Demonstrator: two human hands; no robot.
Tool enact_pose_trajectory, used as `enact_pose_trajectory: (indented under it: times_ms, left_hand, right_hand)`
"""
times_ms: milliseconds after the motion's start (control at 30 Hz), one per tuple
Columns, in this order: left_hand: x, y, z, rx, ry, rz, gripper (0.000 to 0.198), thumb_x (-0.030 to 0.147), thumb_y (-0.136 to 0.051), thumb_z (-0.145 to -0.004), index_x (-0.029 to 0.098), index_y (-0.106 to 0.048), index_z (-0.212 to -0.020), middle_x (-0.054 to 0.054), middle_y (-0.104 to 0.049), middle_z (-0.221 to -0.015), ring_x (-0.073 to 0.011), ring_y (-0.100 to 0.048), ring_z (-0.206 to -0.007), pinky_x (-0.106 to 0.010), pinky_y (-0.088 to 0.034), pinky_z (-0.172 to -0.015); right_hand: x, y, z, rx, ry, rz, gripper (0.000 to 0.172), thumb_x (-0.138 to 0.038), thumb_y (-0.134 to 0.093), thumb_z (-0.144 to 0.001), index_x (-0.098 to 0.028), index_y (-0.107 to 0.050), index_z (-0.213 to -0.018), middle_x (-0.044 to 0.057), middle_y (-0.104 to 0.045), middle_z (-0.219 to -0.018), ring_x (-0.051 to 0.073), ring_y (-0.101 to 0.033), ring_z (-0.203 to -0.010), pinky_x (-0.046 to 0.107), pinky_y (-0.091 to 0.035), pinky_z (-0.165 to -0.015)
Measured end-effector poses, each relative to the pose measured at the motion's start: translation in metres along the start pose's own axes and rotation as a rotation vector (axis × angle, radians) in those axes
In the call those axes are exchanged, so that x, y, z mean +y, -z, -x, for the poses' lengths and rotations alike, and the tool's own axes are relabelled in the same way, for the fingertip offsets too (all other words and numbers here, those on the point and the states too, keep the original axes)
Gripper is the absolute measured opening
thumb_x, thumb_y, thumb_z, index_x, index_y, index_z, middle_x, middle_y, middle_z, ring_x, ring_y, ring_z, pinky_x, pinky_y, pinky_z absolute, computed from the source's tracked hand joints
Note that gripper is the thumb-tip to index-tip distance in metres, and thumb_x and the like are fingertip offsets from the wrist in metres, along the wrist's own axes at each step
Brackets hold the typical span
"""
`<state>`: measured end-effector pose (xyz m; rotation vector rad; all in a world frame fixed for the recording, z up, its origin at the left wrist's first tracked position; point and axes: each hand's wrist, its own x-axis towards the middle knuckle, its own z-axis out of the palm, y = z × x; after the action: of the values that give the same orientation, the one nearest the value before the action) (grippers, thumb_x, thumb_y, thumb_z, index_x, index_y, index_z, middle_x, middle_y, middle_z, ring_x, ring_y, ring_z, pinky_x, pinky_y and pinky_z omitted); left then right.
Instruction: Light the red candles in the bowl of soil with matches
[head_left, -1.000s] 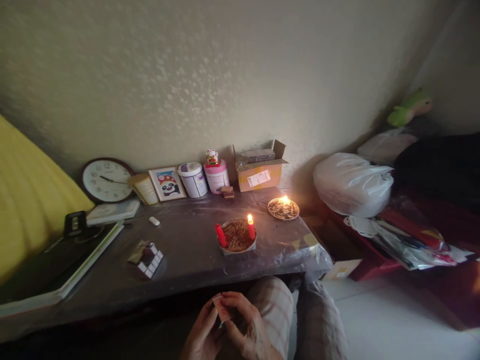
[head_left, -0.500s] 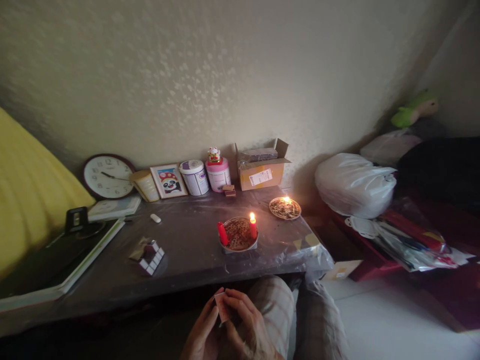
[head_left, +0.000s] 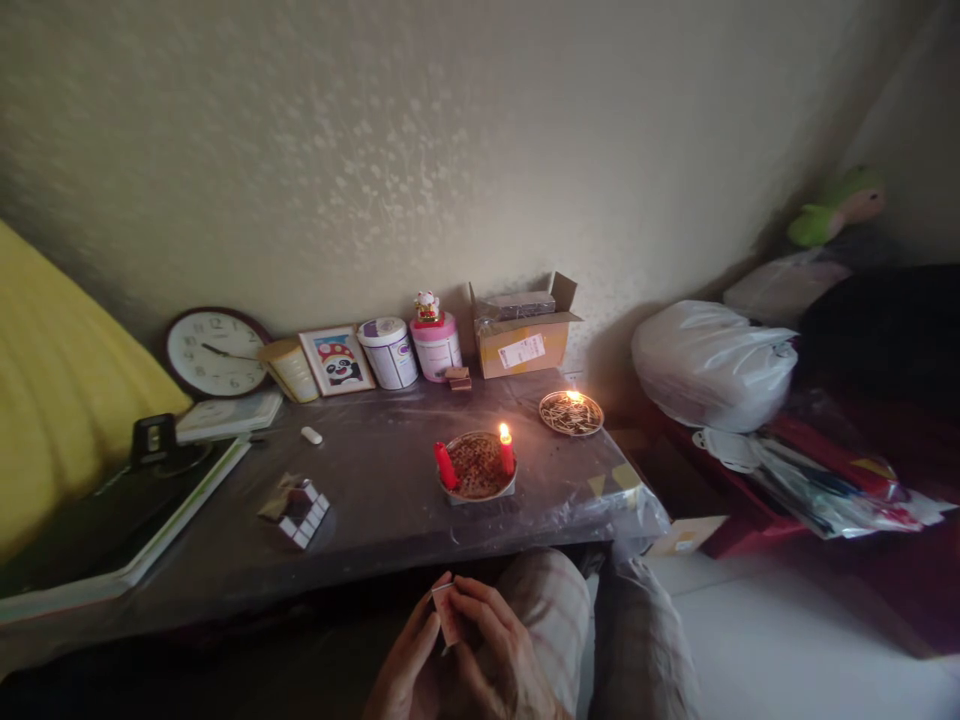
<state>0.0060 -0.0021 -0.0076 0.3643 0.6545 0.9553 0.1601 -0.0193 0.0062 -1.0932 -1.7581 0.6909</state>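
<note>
Pinching a small matchbox (head_left: 448,614) between them, the left hand (head_left: 405,655) and right hand (head_left: 499,645) keep it nearer than the worktop (head_left: 375,480), its long axis running forward, far end slanting slightly left.

Small box (head_left: 447,614) I hold: pale pinkish-orange face, whitish edge. My trousers (head_left: 551,605): light beige-grey, faint plaid. Worktop (head_left: 382,440): dark grey-brown. Left candle (head_left: 445,467) red, right candle (head_left: 508,458) red too, its flame (head_left: 505,433) yellow-orange. Bowl filling (head_left: 478,466): brown, speckled. Matchsticks (head_left: 570,415): pale and blackened, mixed. Wall (head_left: 375,170): greyish beige, paler leafy print. Clock (head_left: 214,373): white dial, dark brown rim. Panda picture (head_left: 337,368): blue, red spotted cap, black-and-white face. White tin (head_left: 388,365) has purple; pink tin (head_left: 437,358), whitish label. Cat figurine (head_left: 427,308): white, red, gold. Carton (head_left: 551,350): tan, white label. I also see yellow cloth (head_left: 67,400), white-squared cube (head_left: 304,522), white plastic bag (head_left: 705,365), green-and-peach plush toy (head_left: 825,217).
</note>
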Motion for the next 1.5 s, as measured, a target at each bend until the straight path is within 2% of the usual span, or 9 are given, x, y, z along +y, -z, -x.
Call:
enact_pose_trajectory:
  times_ms: [133,333,467,833,1033,1167,1300,1400,1500]
  left_hand:
    - [-0.0004,-0.0014,0.0012,-0.015,0.005,0.004,0.033,0.031,-0.071,-0.078,0.026,-0.072,-0.111,-0.004,-0.071,-0.119,-0.0267,-0.047,-0.130,-0.039,-0.032,-0.111]
    - [0.0004,-0.0019,0.0026,0.008,0.014,0.026,0.034,0.029,-0.073,-0.077,0.025,-0.072,-0.110,-0.004,-0.070,-0.123,-0.0231,-0.043,-0.134,-0.032,-0.029,-0.112]
    - [-0.0007,-0.0030,0.0026,-0.035,0.033,0.053,0.032,0.029,-0.071,-0.078,0.026,-0.072,-0.110,-0.002,-0.071,-0.122,-0.0242,-0.048,-0.131,-0.035,-0.030,-0.112]
    - [-0.0053,-0.0007,0.0017,-0.082,0.015,0.057,0.033,0.026,-0.067,-0.081,0.031,-0.070,-0.113,0.001,-0.070,-0.123,-0.0200,-0.054,-0.124,-0.031,-0.035,-0.109]
    - [-0.0046,-0.0015,0.0013,-0.069,0.024,0.081,0.031,0.025,-0.068,-0.080,0.029,-0.071,-0.111,-0.001,-0.071,-0.122,-0.0223,-0.052,-0.126,-0.034,-0.032,-0.111]
    - [-0.0070,0.0025,-0.0003,-0.029,0.038,0.144,0.031,0.027,-0.067,-0.082,0.026,-0.070,-0.112,-0.002,-0.070,-0.123,-0.0208,-0.048,-0.130,-0.031,-0.032,-0.111]
    - [-0.0079,0.0030,0.0001,0.001,0.060,0.172,0.028,0.026,-0.064,-0.084,0.024,-0.071,-0.112,-0.002,-0.071,-0.122,-0.0194,-0.047,-0.131,-0.029,-0.031,-0.112]
    - [-0.0082,0.0023,-0.0003,-0.005,0.051,0.181,0.029,0.027,-0.064,-0.084,0.026,-0.070,-0.112,-0.002,-0.070,-0.123,-0.0196,-0.048,-0.131,-0.030,-0.031,-0.113]
    - [-0.0089,0.0028,-0.0025,-0.039,0.058,0.165,0.030,0.029,-0.065,-0.083,0.027,-0.070,-0.112,-0.001,-0.070,-0.123,-0.0214,-0.050,-0.129,-0.033,-0.031,-0.113]
  right_hand:
    - [-0.0001,0.0010,0.0015,-0.022,-0.008,-0.025,0.042,-0.013,-0.055,-0.089,-0.024,-0.052,-0.129,0.008,-0.054,-0.136,0.019,-0.054,-0.125,0.031,-0.046,-0.107]
    - [0.0031,-0.0017,0.0036,-0.010,0.024,-0.003,0.045,-0.013,-0.055,-0.089,-0.024,-0.049,-0.132,0.008,-0.054,-0.136,0.019,-0.053,-0.125,0.032,-0.046,-0.106]
    - [0.0032,-0.0016,0.0035,0.003,0.028,0.035,0.042,-0.015,-0.055,-0.089,-0.023,-0.051,-0.130,0.009,-0.055,-0.135,0.021,-0.055,-0.123,0.033,-0.048,-0.105]
    - [-0.0049,0.0070,0.0017,0.019,0.040,0.083,0.036,-0.021,-0.053,-0.090,-0.023,-0.054,-0.126,0.011,-0.057,-0.133,0.021,-0.057,-0.121,0.034,-0.049,-0.103]
    - [-0.0033,0.0039,0.0013,0.027,0.057,0.088,0.035,-0.020,-0.053,-0.089,-0.021,-0.055,-0.125,0.012,-0.058,-0.130,0.021,-0.058,-0.119,0.034,-0.049,-0.103]
    - [-0.0025,0.0027,0.0019,0.022,0.041,0.098,0.037,-0.018,-0.053,-0.089,-0.022,-0.053,-0.125,0.011,-0.057,-0.132,0.022,-0.057,-0.121,0.036,-0.049,-0.103]
    - [0.0006,0.0006,0.0029,0.038,0.091,0.112,0.041,-0.015,-0.055,-0.086,-0.023,-0.051,-0.126,0.009,-0.058,-0.132,0.021,-0.057,-0.120,0.034,-0.049,-0.103]
    - [0.0015,-0.0008,0.0029,0.056,0.113,0.149,0.041,-0.014,-0.055,-0.086,-0.023,-0.051,-0.126,0.009,-0.058,-0.131,0.021,-0.058,-0.119,0.036,-0.048,-0.105]
    - [-0.0013,-0.0003,0.0012,0.090,0.106,0.164,0.034,-0.017,-0.054,-0.089,-0.023,-0.054,-0.122,0.010,-0.062,-0.126,0.022,-0.061,-0.114,0.038,-0.048,-0.104]
